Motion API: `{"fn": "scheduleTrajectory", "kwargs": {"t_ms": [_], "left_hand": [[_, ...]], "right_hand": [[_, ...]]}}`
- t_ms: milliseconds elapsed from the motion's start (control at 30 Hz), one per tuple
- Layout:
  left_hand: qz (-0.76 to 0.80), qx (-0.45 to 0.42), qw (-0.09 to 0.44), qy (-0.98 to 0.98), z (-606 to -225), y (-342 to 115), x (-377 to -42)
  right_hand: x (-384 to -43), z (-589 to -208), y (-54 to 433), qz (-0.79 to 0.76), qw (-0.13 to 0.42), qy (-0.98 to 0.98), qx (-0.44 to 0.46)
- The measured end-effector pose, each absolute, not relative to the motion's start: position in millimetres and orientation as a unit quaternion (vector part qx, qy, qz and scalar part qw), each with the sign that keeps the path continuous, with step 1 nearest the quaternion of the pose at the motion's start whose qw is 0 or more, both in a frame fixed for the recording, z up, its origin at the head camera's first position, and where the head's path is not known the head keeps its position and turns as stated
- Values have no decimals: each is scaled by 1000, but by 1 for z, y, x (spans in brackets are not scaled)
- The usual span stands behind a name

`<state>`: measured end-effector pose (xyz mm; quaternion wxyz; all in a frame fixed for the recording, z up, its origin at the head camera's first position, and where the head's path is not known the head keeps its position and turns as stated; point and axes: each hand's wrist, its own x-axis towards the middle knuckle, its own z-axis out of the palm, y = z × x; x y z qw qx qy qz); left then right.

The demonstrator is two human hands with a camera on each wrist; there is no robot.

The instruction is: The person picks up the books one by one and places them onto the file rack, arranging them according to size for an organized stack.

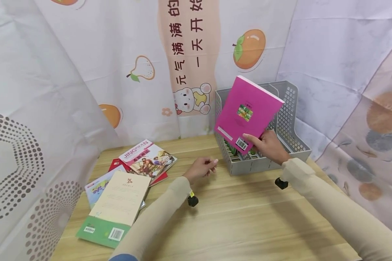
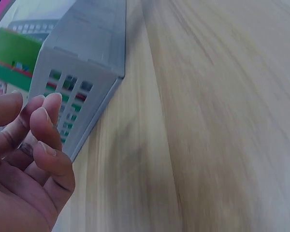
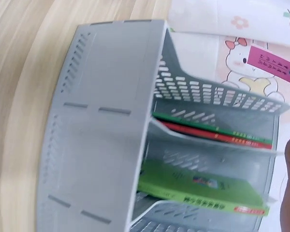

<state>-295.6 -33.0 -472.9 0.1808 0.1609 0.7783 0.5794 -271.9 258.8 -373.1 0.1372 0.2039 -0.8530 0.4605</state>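
A pink book [image 1: 253,94], back cover with barcode showing, is held up at a tilt in my right hand [image 1: 272,146]. The thumb lies on its cover near the lower edge. In the head view the book overlaps the grey file rack [image 1: 264,165]; the right wrist view shows only its pink spine [image 3: 270,63]. Inside the rack, a thick green book [image 3: 198,186] lies in one compartment, with a red book [image 3: 203,132] and another green-spined one in the neighbouring compartment. My left hand [image 1: 200,169] hovers left of the rack, fingers loosely curled around nothing.
On the left of the wooden table [image 1: 215,224] lies a loose pile of books, with a cream-and-green book [image 1: 117,203] in front and a white illustrated book [image 1: 148,156] behind. A printed curtain [image 1: 117,43] hangs behind the table, close to the rack.
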Motion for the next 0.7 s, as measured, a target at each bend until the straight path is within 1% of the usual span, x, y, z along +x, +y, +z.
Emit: {"fn": "scheduleTrajectory", "kwargs": {"t_ms": [167, 333, 567, 700], "left_hand": [[569, 163, 181, 785, -477, -17, -298], [569, 160, 179, 787, -483, -5, -300], [588, 168, 180, 770, -487, 15, -297], [600, 163, 180, 762, -492, 24, -295]], "right_hand": [[-267, -379, 273, 434, 163, -866, 188], [-263, -387, 284, 424, 173, -872, 174], [-255, -400, 304, 402, 193, -877, 182], [-250, -407, 316, 397, 200, -880, 167]]}}
